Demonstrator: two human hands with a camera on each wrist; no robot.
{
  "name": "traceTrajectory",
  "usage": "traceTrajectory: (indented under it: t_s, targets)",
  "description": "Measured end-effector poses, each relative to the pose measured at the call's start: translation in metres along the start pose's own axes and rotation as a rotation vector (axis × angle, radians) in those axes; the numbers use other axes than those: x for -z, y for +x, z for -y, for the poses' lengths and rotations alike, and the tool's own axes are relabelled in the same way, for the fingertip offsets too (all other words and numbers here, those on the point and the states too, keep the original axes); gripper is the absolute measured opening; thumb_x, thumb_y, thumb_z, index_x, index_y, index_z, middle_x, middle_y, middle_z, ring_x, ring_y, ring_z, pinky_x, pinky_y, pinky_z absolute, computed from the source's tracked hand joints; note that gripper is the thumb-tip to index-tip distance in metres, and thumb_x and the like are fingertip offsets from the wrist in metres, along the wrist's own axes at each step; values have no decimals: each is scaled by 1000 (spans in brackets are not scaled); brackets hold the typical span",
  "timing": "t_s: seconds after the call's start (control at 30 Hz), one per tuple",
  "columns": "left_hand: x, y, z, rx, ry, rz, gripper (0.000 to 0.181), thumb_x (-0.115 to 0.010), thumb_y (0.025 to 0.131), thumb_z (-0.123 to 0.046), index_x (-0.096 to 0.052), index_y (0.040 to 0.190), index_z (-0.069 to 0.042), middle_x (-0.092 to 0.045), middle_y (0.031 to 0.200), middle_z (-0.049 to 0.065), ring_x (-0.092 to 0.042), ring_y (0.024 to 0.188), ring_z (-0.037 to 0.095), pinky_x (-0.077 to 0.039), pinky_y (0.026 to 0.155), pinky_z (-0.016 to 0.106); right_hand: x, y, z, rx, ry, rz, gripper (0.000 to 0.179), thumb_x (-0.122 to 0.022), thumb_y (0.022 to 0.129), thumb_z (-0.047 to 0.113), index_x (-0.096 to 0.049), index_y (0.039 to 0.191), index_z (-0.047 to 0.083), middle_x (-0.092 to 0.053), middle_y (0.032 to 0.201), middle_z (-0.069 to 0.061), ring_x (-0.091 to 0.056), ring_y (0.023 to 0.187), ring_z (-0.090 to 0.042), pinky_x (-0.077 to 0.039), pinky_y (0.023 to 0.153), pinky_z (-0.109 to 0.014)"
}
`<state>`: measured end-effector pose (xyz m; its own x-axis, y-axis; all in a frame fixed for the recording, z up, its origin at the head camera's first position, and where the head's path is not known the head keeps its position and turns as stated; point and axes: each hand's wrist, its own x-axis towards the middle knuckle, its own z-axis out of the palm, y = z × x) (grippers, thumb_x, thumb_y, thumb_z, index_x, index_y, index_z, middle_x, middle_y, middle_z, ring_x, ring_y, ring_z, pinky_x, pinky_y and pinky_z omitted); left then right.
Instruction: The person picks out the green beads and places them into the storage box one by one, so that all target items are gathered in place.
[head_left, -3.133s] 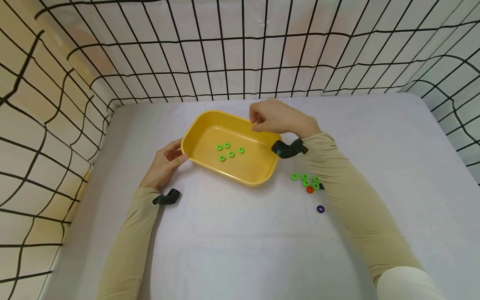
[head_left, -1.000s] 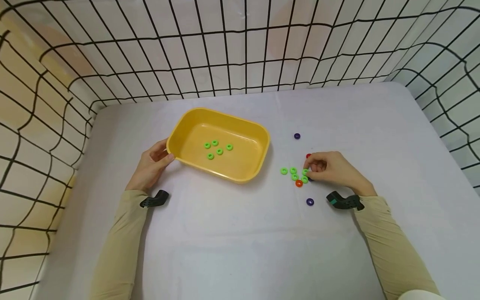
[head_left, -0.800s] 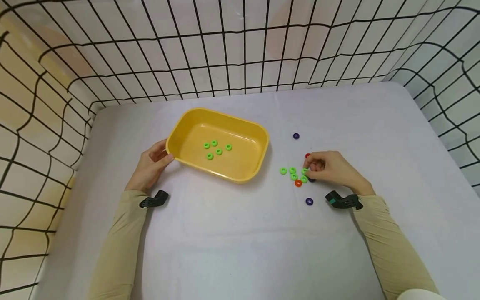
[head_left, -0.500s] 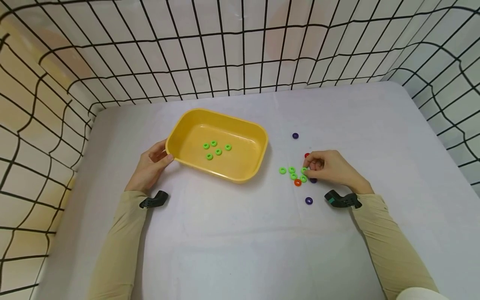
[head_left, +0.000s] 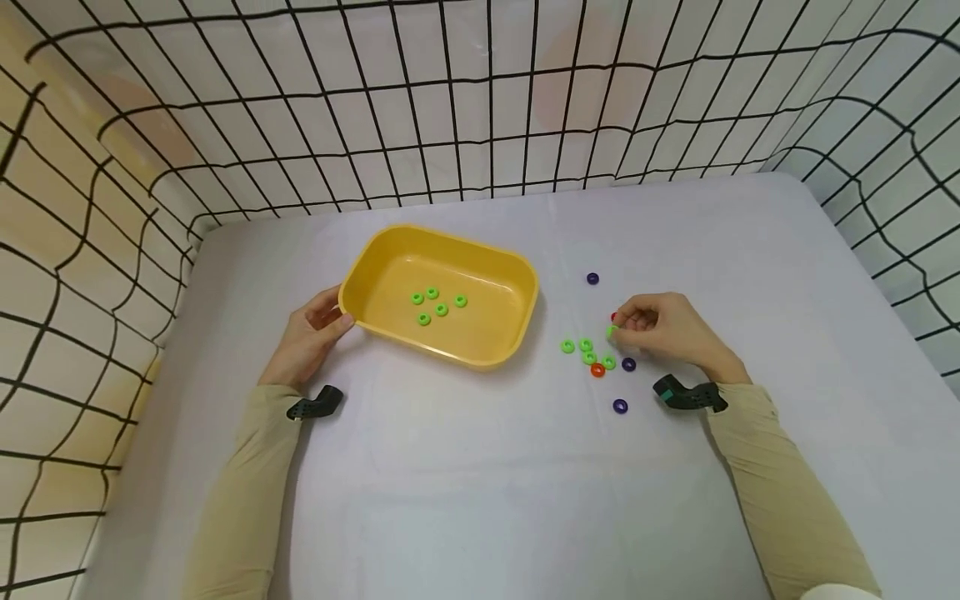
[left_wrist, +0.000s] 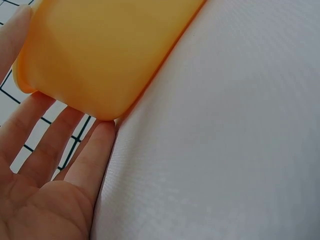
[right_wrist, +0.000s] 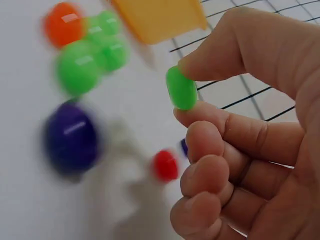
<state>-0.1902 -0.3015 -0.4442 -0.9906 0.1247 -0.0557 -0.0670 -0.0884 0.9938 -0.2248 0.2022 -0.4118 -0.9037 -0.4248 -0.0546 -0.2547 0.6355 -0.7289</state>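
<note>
While aloft, ring (right_wrist: 181,88) beyond tray rim (head_left: 431,349)

The head view looks forward and down over the table (head_left: 480,483); both wrist views face the fingers (right_wrist: 265,137) up close; all share the yellow tray (head_left: 483,333).

From the head view, the right hand (head_left: 671,332) covers most of a red bead (head_left: 614,317) and part of its pinched green bead (head_left: 611,332); the yellow bin (head_left: 480,358) hides some fingertips of the left hand (head_left: 306,340); the bottom edge cuts off both sleeves (head_left: 243,492) and a white thing (head_left: 838,592), too little shown to name; the right wrist view blurs the loose beads (right_wrist: 77,68), fingers (right_wrist: 204,175) hiding most of one purple bead (right_wrist: 184,147); both wrist views crop the bin.
</note>
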Motion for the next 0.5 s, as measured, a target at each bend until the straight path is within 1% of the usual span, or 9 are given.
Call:
traceTrajectory:
  t_s: [0.1, 0.23, 0.37, 0.5]
  targets:
    - [1, -1, 2, 9, 23, -6, 51, -60, 97, -2, -45, 146, -2, -52, 135, -2, -52, 116, 16, -49, 98, 16, 6, 12, 16, 30, -10, -26, 11, -76, 84, 11, -70, 90, 4, -59, 77, -6, -52, 71, -15, -43, 61, -18]
    - [2, -4, 4, 12, 40, -16, 51, -59, 97, -2, -44, 146, -1, -52, 135, -3, -53, 116, 16, -48, 97, 16, 12, 41, 48, 104, -72, -25, 12, -76, 84, 12, -69, 90, 5, -57, 75, -5, -50, 72, -19, -40, 60, -20]
    - [1, -3, 4, 12, 58, -6, 52, -60, 97, -4, -43, 146, -1, -51, 137, -2, -52, 118, 16, -48, 98, 16, 9, 73, 84, 211, -124, 22, 10, -75, 82, 12, -69, 87, 6, -57, 72, -5, -50, 68, -19, -39, 57, -20]
    - [-1, 0, 3, -6, 56, 1, 53, -60, 97, -4, -43, 147, -1, -50, 138, -1, -52, 119, 15, -48, 99, 16, -4, 106, 121, 322, -207, 97, 10, -72, 80, 14, -69, 84, 5, -58, 70, -4, -50, 65, -17, -39, 57, -21]
